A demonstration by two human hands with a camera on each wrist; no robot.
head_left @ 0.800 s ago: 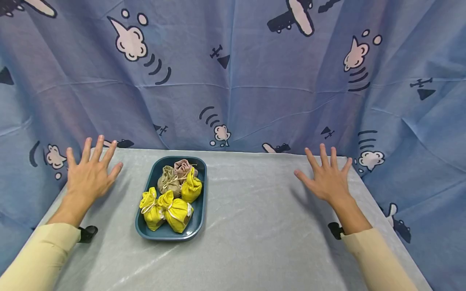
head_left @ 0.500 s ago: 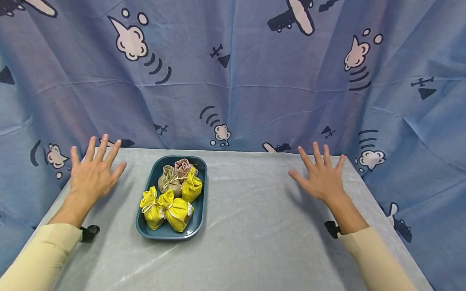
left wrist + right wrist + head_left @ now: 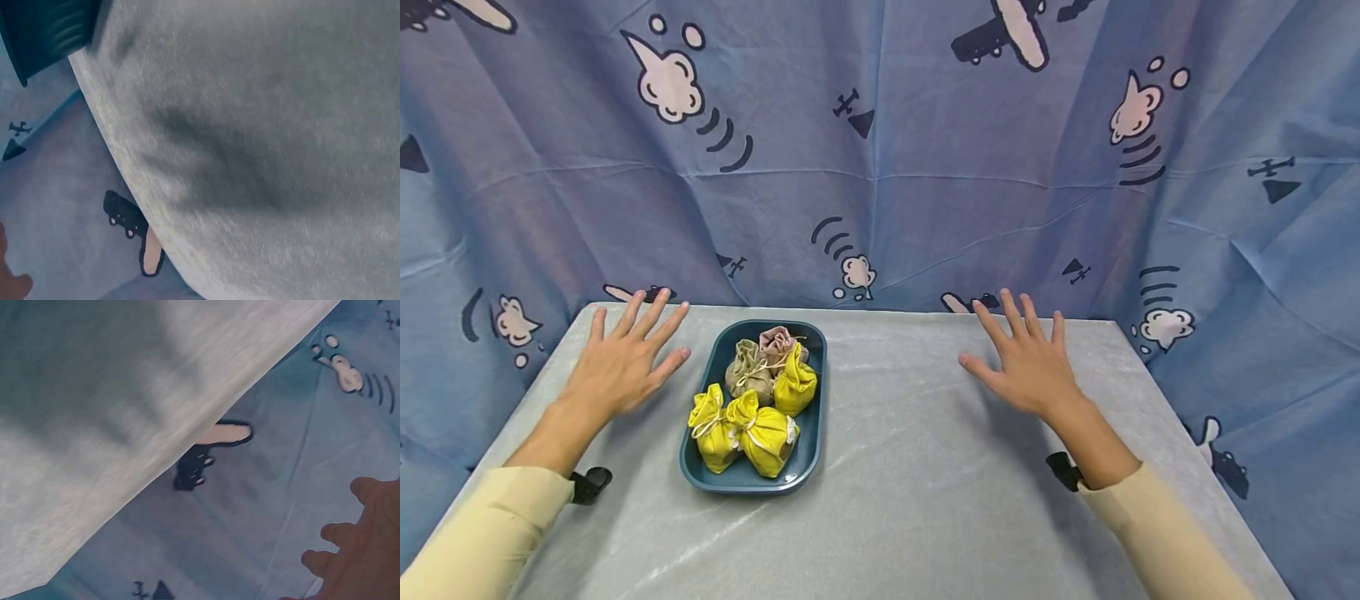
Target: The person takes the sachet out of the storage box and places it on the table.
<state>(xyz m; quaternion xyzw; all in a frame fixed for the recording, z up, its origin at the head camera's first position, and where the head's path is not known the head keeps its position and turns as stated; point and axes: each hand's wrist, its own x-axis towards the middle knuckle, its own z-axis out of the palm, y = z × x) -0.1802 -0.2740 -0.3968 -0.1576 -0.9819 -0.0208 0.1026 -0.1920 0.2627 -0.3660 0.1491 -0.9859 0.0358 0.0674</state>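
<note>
My left hand is held over the table's left side with its fingers spread, holding nothing. Just right of it stands a dark blue tray with several small drawstring pouches inside. Two yellow pouches lie at its near end, and a third yellow pouch sits farther back on the right. Behind them are an olive-beige pouch and a pinkish pouch. My right hand hovers over the right part of the table, fingers spread, nothing in it. In the right wrist view its fingertips show at the edge.
A grey cloth covers the table. Blue curtain printed with planes and clouds hangs behind the table and along both sides. A black wrist strap piece sits by the left cuff, and a matching one by the right.
Both hands have moved inward: the left hand to the right, closer to the tray, and the right hand to the left. The tray and pouches stay where they were.
</note>
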